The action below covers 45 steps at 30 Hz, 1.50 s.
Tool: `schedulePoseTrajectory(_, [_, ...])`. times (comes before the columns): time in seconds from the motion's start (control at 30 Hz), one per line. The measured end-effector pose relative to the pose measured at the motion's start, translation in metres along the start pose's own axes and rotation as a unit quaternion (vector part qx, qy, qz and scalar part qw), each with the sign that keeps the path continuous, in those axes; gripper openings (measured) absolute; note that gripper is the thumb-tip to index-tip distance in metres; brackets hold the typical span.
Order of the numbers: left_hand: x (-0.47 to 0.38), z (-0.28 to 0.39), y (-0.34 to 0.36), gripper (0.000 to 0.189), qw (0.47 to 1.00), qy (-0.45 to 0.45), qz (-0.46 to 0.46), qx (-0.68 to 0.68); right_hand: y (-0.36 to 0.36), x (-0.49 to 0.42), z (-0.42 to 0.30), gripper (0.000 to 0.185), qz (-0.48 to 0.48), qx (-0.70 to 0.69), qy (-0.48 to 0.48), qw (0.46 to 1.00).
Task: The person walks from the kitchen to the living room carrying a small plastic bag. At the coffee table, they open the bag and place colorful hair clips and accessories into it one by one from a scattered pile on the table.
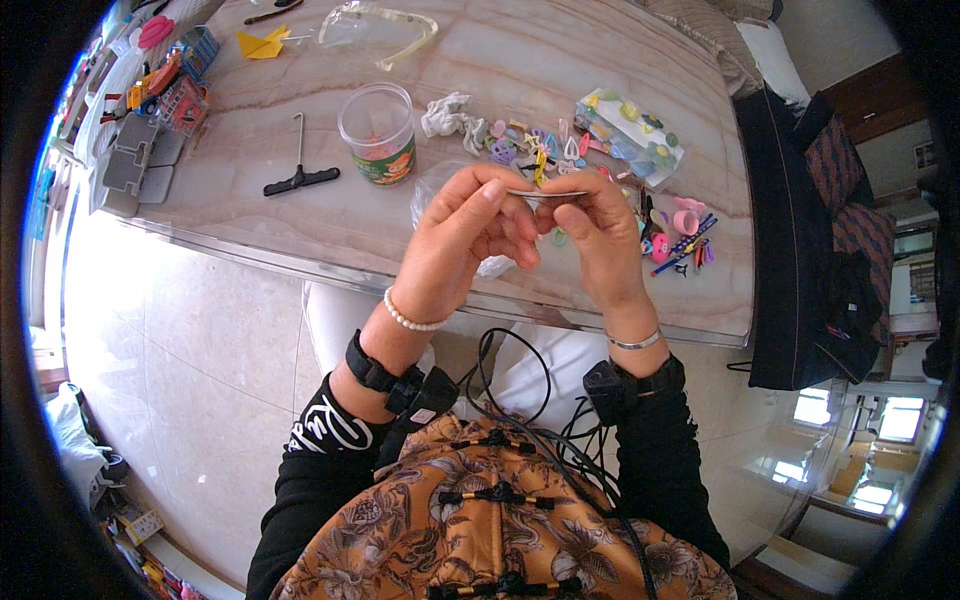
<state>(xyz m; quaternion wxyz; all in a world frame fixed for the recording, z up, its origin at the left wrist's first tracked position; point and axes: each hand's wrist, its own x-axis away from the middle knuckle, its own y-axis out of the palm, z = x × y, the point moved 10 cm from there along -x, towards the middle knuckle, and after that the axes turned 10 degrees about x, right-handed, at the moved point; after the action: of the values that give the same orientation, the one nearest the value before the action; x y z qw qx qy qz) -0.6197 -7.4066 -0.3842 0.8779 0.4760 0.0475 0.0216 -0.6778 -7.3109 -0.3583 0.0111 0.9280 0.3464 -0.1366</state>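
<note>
A thin, pale, flat piece [551,194], seen almost edge-on, is pinched between my two hands above the table. My left hand [459,225], with a pearl bracelet at its wrist, grips the left end of it. The right end is between the thumb and fingers of my right hand [604,232]. Just beyond my fingers lies a pile of small hair clips [570,148] in several colours. A clear plastic bag [435,191] lies partly hidden behind my left hand.
On the marble-patterned table [247,202] stands a clear plastic tub [379,135] with a green label. Left of it lies a black T-handled hook [301,176]. Crumpled white tissue [454,120], a clear decorated packet [630,135] and patterned pencils [686,244] are nearby. Black cables [555,442] hang at my lap.
</note>
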Motion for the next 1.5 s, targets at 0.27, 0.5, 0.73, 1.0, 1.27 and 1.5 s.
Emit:
schedulePoseTrajectory(0.27, [0.010, 0.024, -0.002, 0.020, 0.965, 0.120, 0.056, -0.228, 0.009, 0.001, -0.004, 0.043, -0.060, 0.013, 0.001, 0.998])
schedulePoseTrajectory(0.5, [0.009, 0.021, -0.003, 0.022, 0.969, 0.114, 0.067, -0.210, 0.006, 0.008, 0.007, 0.054, -0.057, 0.013, 0.053, 0.997])
schedulePoseTrajectory(0.73, [0.011, 0.006, -0.008, 0.020, 0.990, 0.034, 0.059, -0.120, 0.002, 0.013, 0.011, 0.046, -0.069, 0.103, 0.060, 0.991])
schedulePoseTrajectory(1.0, [0.013, -0.003, -0.019, 0.024, 0.990, -0.012, 0.073, -0.116, 0.000, 0.014, 0.007, 0.033, -0.040, 0.098, 0.043, 0.993])
schedulePoseTrajectory(1.27, [0.016, -0.006, -0.027, 0.024, 0.992, -0.005, 0.087, -0.092, 0.003, 0.018, 0.006, 0.030, -0.013, 0.144, 0.052, 0.988])
schedulePoseTrajectory(1.5, [0.016, -0.010, -0.031, 0.022, 0.995, -0.028, 0.084, -0.049, 0.002, 0.019, 0.012, 0.024, 0.008, 0.111, 0.059, 0.992])
